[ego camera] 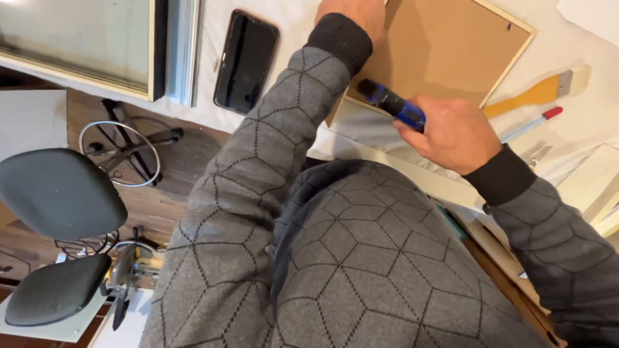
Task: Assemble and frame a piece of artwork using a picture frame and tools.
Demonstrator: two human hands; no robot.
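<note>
My right hand (454,132) grips a blue and black hand tool (391,104), its tip pointing at the near edge of a picture frame lying back side up, its brown backing board (445,48) showing inside a pale wooden rim. My left hand (354,14) rests on the frame's far left part, mostly cut off by the top of the view. Both arms wear grey patterned sleeves with dark cuffs.
A black phone (245,61) lies on the white table left of the frame. A yellow-handled brush (535,93) and a red-capped pen (532,124) lie to the right. Another framed panel (84,45) sits at the top left. A grey office chair (58,193) stands on the wooden floor.
</note>
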